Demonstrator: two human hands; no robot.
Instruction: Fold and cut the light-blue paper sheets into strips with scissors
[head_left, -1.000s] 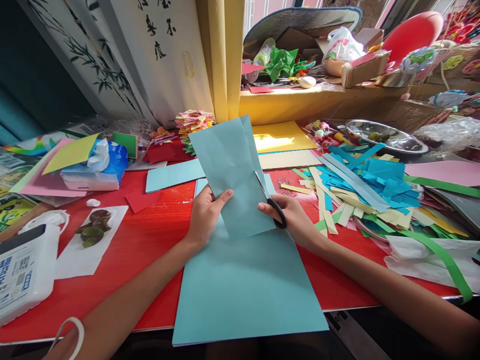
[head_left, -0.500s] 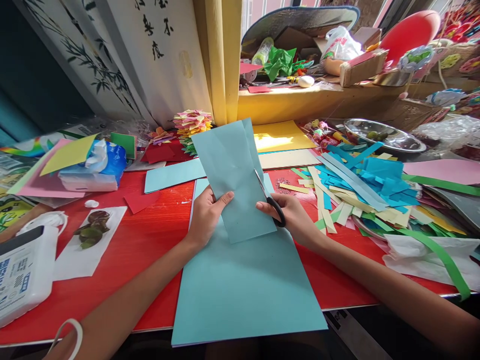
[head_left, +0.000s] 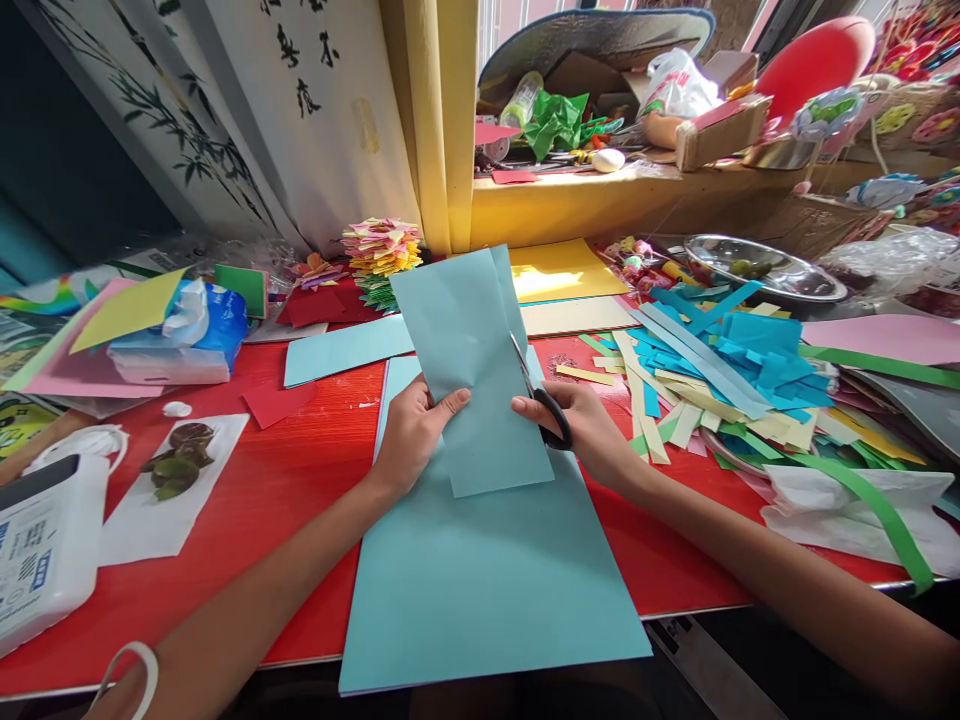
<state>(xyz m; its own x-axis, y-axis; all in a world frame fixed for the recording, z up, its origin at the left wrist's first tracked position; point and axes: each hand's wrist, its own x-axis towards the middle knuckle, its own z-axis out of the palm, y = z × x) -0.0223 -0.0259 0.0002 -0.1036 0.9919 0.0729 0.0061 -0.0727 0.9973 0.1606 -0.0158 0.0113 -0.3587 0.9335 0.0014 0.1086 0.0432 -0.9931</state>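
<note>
My left hand pinches a light blue sheet of paper by its left edge, thumb on top. The sheet is tilted up above a stack of larger light blue paper. In my right hand is a pair of scissors with black handles, its fingers partly hidden behind the handles. The blades lie along the sheet's right side, where a cut runs up from the lower edge and a strip at the upper right stands slightly apart.
Blue, cream and green paper strips are heaped at the right, near a metal bowl. A tissue pack, a white box and peelings on white paper are at the left. Folded paper pieces stand behind.
The light blue sheet sits slightly lower and more upright in view. Both hands keep their holds, and the scissors stay at the sheet's right side. The whole view has shifted slightly.
</note>
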